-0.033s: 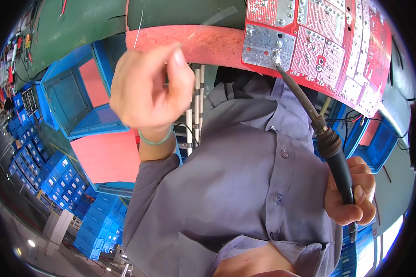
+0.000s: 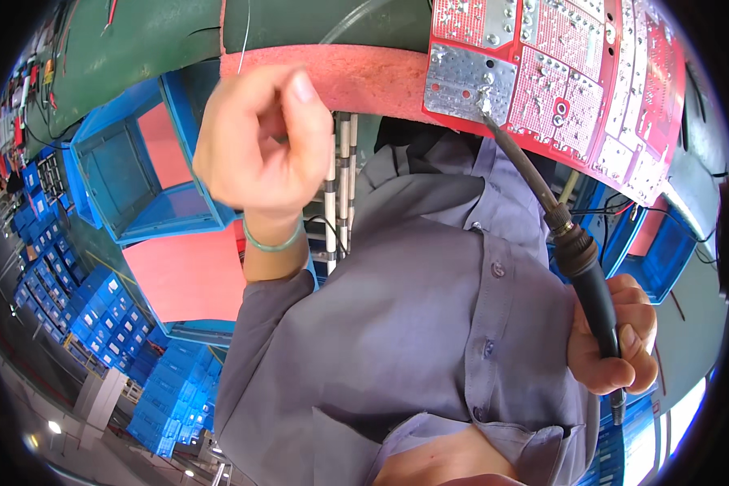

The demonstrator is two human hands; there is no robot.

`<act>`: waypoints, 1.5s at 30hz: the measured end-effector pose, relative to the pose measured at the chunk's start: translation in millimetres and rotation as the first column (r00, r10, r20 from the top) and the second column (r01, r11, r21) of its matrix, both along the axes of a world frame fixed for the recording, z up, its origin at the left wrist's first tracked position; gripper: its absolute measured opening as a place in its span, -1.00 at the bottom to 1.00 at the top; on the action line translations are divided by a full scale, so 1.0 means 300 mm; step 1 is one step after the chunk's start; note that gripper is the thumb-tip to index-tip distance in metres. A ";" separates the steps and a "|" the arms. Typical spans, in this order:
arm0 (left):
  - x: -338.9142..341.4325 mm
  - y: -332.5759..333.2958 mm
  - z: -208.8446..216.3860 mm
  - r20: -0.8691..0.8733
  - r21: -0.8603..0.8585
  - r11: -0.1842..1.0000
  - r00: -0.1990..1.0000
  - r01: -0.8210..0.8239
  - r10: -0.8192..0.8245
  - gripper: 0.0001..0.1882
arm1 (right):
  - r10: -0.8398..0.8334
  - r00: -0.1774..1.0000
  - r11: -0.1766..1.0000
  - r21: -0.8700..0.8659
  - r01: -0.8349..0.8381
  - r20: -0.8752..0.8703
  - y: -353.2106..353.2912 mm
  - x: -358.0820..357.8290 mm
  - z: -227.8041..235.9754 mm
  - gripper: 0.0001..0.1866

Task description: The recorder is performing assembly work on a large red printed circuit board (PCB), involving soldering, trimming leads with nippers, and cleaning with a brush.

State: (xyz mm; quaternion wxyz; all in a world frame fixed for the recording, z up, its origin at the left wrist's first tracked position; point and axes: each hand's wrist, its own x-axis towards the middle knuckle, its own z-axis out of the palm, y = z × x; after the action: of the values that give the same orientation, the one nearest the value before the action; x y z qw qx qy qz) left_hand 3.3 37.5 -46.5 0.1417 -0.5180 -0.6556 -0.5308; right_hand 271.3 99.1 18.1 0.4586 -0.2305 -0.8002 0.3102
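Observation:
My right hand (image 2: 636,316) is closed around the dark handle of a soldering iron (image 2: 593,292). The iron slants up to the left, its tip at a solder blob on the silver patch (image 2: 454,89) of a red circuit board (image 2: 535,138). Many solder joints cover the board. Left of it, my left hand (image 2: 247,162) is raised with the fingers curled and thumb and forefinger close together; what they hold, if anything, I cannot make out. A thin pale wire (image 2: 245,36) runs down to the top of this hand. A blurred translucent streak (image 2: 352,20) shows beyond it.
Pink foam (image 2: 373,77) edges the green worktop (image 2: 154,40). A blue crate (image 2: 121,174) and a pink sheet (image 2: 190,271) lie at the left, with stacked blue bins (image 2: 174,389) farther off. Another blue crate (image 2: 664,251) and dark cables (image 2: 603,211) are at the right.
My left hand has shifted slightly left and down. The blurred streak beyond it has moved left and changed its curve. My right hand and the soldering iron look unmoved.

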 end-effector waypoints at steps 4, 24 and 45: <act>0.005 0.026 -0.013 0.260 0.021 0.998 0.964 0.056 -0.060 -0.89 | -0.052 0.998 0.998 0.030 0.053 -0.035 -0.004 -0.006 -0.004 -0.68; 0.058 0.080 0.037 0.865 -0.003 0.859 0.431 0.512 -0.255 -0.85 | -0.077 0.997 0.995 0.063 0.078 -0.025 -0.003 -0.025 -0.016 -0.69; 0.033 0.079 0.029 0.871 0.051 0.799 0.366 0.599 -0.329 -0.80 | -0.067 0.998 0.996 0.062 0.066 0.011 -0.008 -0.032 -0.002 -0.70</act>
State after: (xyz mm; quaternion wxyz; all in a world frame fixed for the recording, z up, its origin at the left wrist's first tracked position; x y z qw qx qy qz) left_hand 13.2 61.2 -37.7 -0.4261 -0.3704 -0.5289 -0.6336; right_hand 261.6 96.6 17.6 0.4701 -0.2451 -0.8043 0.2683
